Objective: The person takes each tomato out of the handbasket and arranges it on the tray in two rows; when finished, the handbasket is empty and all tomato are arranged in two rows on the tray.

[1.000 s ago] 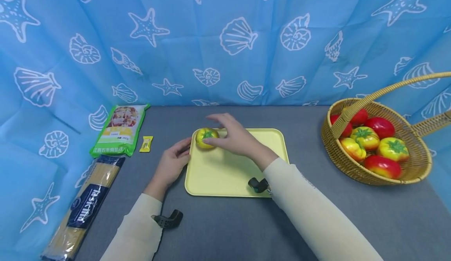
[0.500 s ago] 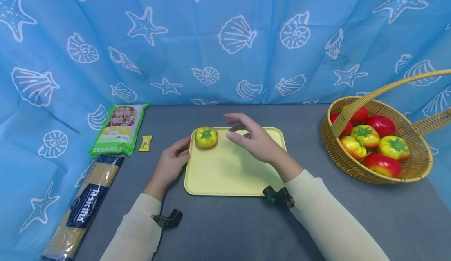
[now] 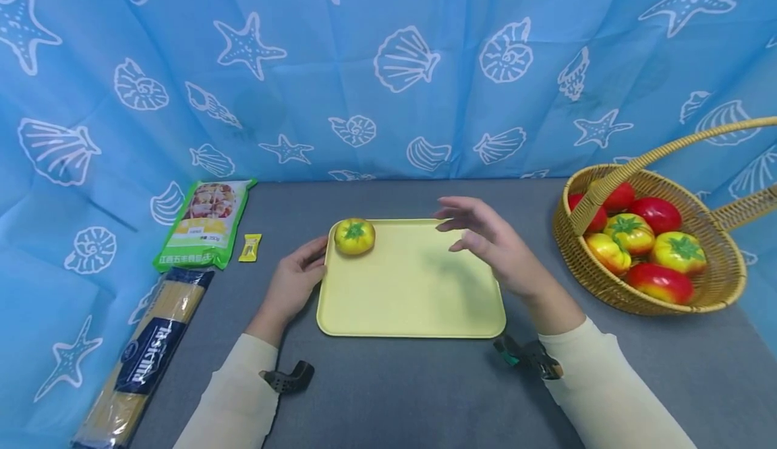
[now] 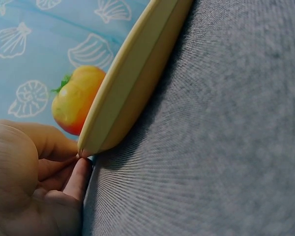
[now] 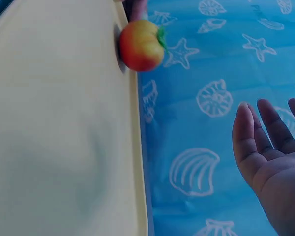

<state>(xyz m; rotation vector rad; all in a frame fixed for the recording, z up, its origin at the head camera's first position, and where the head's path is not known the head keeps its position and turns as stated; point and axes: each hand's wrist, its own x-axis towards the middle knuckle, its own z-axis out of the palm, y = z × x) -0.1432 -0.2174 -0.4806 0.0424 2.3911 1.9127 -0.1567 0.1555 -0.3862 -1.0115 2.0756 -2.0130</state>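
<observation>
My left hand (image 3: 294, 283) pinches the left rim of a pale yellow rectangular tray (image 3: 407, 301); the left wrist view shows fingertips and thumb meeting at the tray's edge (image 4: 123, 98). In the tray's far left corner sits a yellow tomato (image 3: 355, 236) with a green leafy top and a reddish underside (image 5: 141, 45). My right hand (image 3: 494, 247) hovers over the tray's right side, its fingers spread and loosely bent with nothing in them. From the right wrist camera, that hand (image 5: 275, 152) appears well apart from the tomato.
At the right stands a wicker basket (image 3: 573, 260) with a tall handle, holding several red and yellow fruits. Along the left lie a green food bag (image 3: 206, 223), a small yellow packet (image 3: 250, 247) and a long pasta pack (image 3: 146, 354). A blue shell-print curtain (image 3: 407, 118) hangs behind.
My right hand has let go of the tomato and moved rightward across the tray, leaving the tomato in the far left corner. The left hand stays at the tray's rim.
</observation>
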